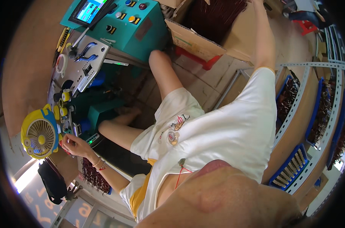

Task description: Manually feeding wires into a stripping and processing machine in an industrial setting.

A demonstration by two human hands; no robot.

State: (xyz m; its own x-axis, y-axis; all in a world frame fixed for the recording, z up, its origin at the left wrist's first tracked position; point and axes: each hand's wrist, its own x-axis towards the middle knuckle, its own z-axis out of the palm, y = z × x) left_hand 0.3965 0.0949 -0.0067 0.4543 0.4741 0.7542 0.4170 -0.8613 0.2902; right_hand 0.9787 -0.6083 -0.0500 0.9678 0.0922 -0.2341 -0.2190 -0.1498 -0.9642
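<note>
My left hand curled near yellow fan, frame left; can't tell if gripping. Right hand cut off at top edge, can't tell either. Dark red wires in cardboard box, top middle; pulling fast could tangle them.

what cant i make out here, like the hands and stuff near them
All in the head view:
Right hand: mostly cut off by the upper edge; its grip can't be told.
Left hand: its own curled fingers hide whether it holds anything.
Cardboard box: partly cut off by the upper edge.
Machine's screen: lettering too small to read.
</note>
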